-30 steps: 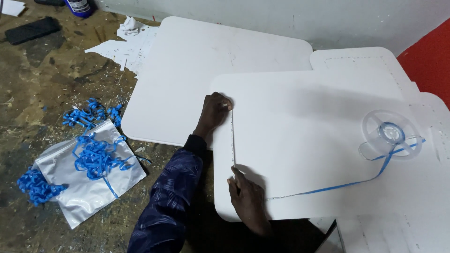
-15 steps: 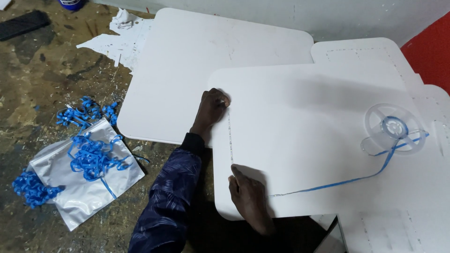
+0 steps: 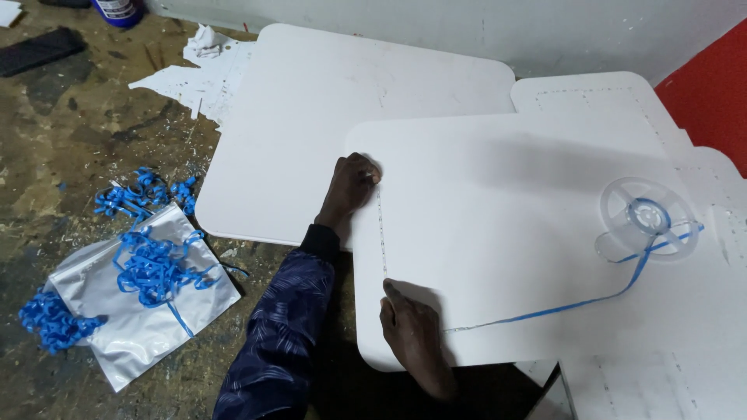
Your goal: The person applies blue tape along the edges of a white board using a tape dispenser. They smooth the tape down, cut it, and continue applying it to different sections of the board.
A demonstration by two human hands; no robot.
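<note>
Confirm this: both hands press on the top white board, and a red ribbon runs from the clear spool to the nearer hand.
Wrong colour. The ribbon is blue, not red, as the head view shows. Both the left hand and right hand do rest on the board, and it runs from the spool.

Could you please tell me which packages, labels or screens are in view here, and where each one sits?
Silver foil pouch: on the floor at lower left, flat, rectangular, under blue ribbon scraps.
Blue container: top left edge, cut off, with a white label.
No screens show.
</note>
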